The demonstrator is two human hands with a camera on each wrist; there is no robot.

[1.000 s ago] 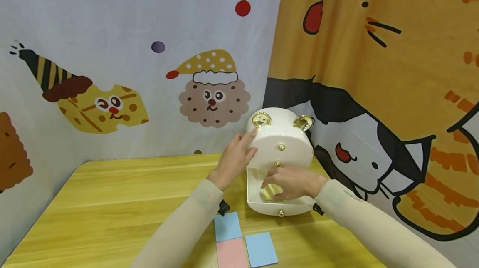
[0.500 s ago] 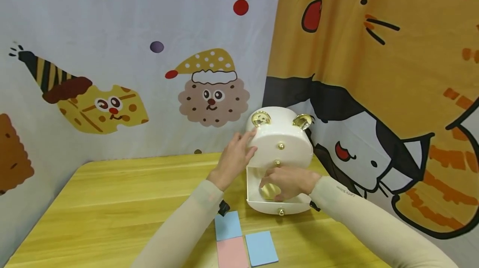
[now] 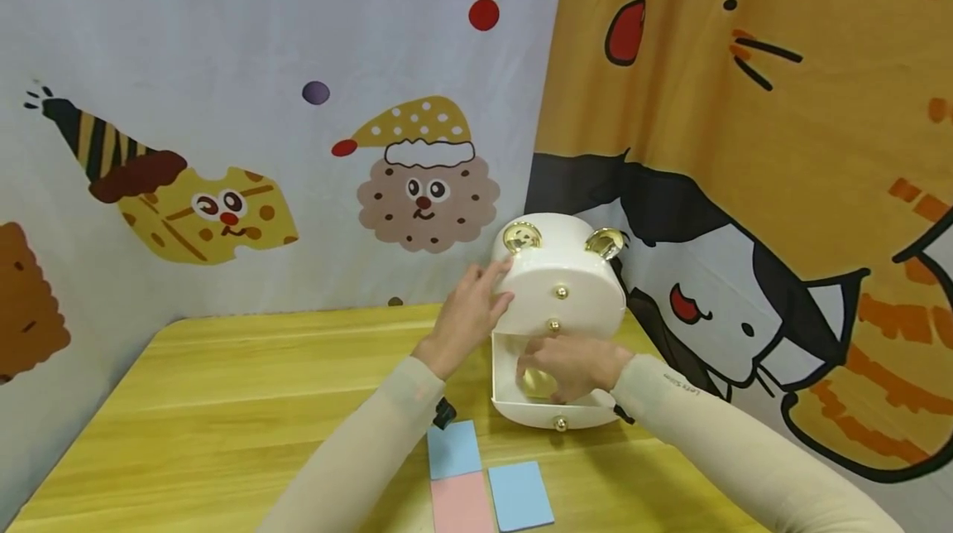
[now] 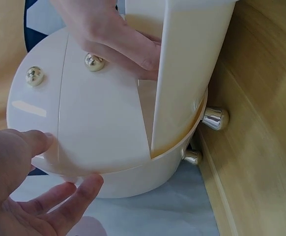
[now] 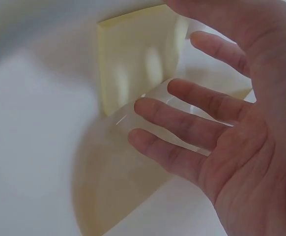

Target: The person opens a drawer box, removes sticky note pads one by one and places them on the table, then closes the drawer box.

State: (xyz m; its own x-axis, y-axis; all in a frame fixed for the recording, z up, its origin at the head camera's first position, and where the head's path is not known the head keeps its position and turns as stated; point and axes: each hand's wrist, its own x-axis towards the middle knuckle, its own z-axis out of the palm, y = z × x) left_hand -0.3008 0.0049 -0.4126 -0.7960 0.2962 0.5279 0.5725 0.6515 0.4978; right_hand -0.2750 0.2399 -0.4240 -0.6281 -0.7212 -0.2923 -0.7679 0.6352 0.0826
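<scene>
A white desktop drawer cabinet (image 3: 547,247) with gold ears and round gold knobs stands at the table's back right, its bottom drawer (image 3: 514,412) pulled out. My left hand (image 3: 463,316) touches the cabinet's left side, thumb against the front face and fingertips along the side edge in the left wrist view. Inside the drawer my right hand (image 3: 581,363) has its fingers extended and spread beside a pale yellow sticky note pad (image 5: 135,59), which leans against the white wall. Its thumb overlaps the pad's upper corner in the right wrist view.
Two blue sticky note pads (image 3: 455,450) and a pink sticky note pad (image 3: 463,503) lie on the wooden table (image 3: 260,417) in front of the cabinet. A printed curtain (image 3: 238,36) hangs right behind the table, and another orange one (image 3: 670,103) to the right.
My right hand has shifted slightly left and its thumb has moved from the yellow sticky note pad's lower edge. My left hand and the cabinet have stayed in place.
</scene>
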